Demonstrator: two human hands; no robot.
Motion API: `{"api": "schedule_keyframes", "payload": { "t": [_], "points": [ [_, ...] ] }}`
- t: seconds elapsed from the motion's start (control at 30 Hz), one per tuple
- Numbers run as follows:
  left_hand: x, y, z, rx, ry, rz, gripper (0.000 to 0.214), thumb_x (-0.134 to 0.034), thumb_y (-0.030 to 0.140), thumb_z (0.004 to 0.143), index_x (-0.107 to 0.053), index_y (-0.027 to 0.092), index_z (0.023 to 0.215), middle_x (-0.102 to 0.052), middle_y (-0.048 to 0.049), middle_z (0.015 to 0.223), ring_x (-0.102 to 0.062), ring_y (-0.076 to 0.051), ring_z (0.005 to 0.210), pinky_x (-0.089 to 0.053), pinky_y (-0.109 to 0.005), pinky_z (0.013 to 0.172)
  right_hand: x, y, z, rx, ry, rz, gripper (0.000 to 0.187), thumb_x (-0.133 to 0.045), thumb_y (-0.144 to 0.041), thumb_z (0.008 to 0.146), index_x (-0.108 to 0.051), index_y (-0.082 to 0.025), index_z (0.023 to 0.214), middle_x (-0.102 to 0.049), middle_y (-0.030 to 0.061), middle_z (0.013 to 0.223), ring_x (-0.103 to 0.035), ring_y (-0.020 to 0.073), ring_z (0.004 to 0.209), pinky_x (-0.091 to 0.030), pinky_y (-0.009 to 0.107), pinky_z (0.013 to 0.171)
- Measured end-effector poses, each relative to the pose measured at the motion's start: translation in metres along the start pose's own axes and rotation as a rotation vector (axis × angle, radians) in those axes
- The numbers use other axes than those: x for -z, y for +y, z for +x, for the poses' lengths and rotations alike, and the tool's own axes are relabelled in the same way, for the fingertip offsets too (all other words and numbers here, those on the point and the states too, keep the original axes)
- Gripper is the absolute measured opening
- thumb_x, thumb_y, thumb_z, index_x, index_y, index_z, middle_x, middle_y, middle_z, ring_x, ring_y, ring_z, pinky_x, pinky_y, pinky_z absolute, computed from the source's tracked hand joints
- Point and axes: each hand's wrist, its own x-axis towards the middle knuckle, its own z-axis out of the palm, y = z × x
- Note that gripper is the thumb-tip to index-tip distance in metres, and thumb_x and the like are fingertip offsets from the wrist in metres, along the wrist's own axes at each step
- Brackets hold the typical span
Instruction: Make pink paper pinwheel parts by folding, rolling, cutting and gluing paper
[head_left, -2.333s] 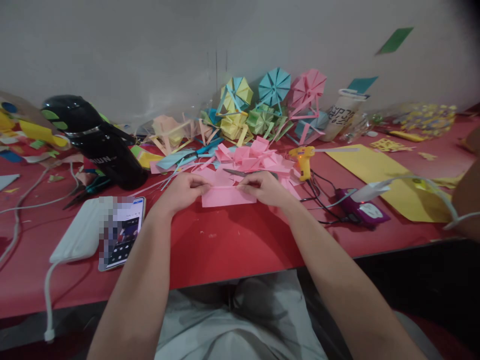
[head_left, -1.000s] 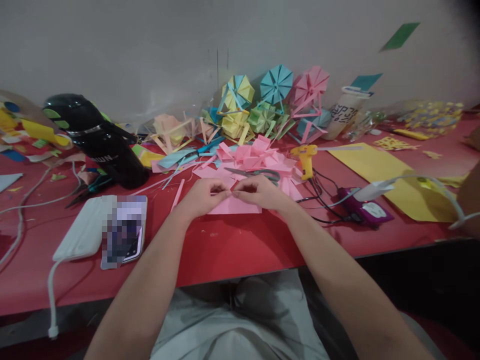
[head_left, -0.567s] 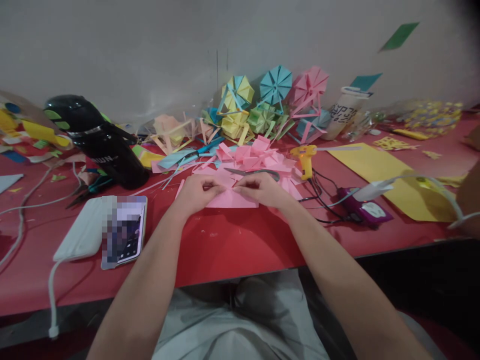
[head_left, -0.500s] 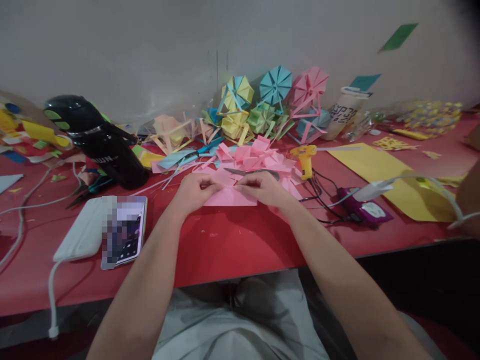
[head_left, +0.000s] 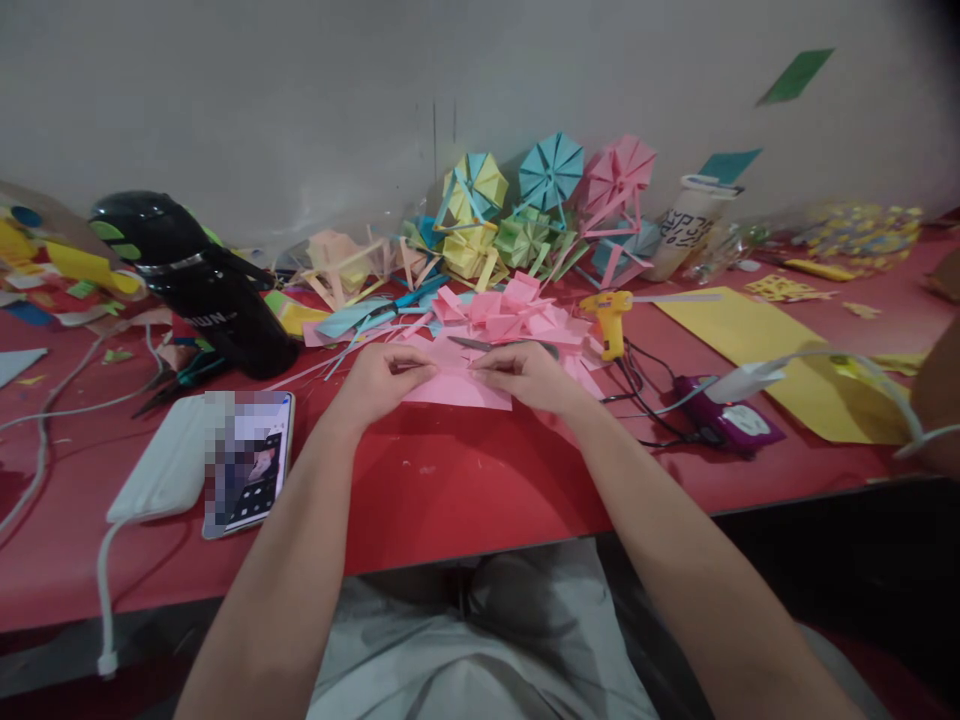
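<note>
Pink paper [head_left: 466,393], L hand [head_left: 384,378] & R hand [head_left: 526,375] pinching it, scissors [head_left: 468,343], scraps [head_left: 510,315] behind, glue gun [head_left: 611,325] nr.

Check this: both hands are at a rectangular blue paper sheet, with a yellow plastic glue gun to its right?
Wrong colour: the head view shows a pink rectangular paper sheet at the left hand and right hand. The yellow plastic glue gun is to its right.

The right hand [head_left: 525,376] partly hides the scissors [head_left: 469,344] and pink sheet [head_left: 461,394]; pixelation partly covers the phone [head_left: 267,465].
</note>
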Motion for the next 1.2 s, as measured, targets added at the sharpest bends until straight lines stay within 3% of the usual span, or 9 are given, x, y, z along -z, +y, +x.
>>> {"api": "schedule_keyframes", "payload": {
  "t": [0.37, 0.8, 1.2],
  "points": [
    [-0.009, 0.009, -0.003, 0.039, -0.126, -0.122, 0.016, -0.074, 0.030, 0.073, -0.079, 0.018, 0.081, -0.080, -0.0056, 0.087, -0.073, -0.022, 0.086, -0.057, -0.034, 0.086, -0.004, -0.010, -0.004, 0.026, -0.118, -0.078, 0.024, -0.067, -0.035, 0.080, -0.077, -0.015, 0.089, -0.075, 0.0062, 0.083, -0.063, 0.0150, 0.070, -0.049, 0.027, 0.064],
    [-0.020, -0.001, 0.000, 0.098, -0.095, -0.132, 0.014, -0.078, 0.029, 0.069, -0.079, 0.019, 0.079, -0.079, -0.0047, 0.084, -0.072, -0.022, 0.085, -0.057, -0.032, 0.081, -0.013, -0.016, -0.006, 0.031, -0.082, -0.155, 0.016, -0.064, -0.028, 0.080, -0.075, -0.016, 0.082, -0.073, 0.0040, 0.078, -0.060, 0.0128, 0.067, -0.045, 0.025, 0.062],
    [-0.015, 0.004, -0.002, 0.204, -0.198, -0.174, 0.011, -0.077, 0.025, 0.067, -0.080, 0.020, 0.076, -0.078, -0.0035, 0.079, -0.070, -0.019, 0.077, -0.053, -0.028, 0.072, -0.014, -0.012, -0.008, 0.029, -0.126, -0.109, 0.017, -0.069, -0.028, 0.078, -0.076, -0.015, 0.085, -0.075, 0.0052, 0.081, -0.064, 0.0141, 0.071, -0.049, 0.025, 0.065]
  ]
}}
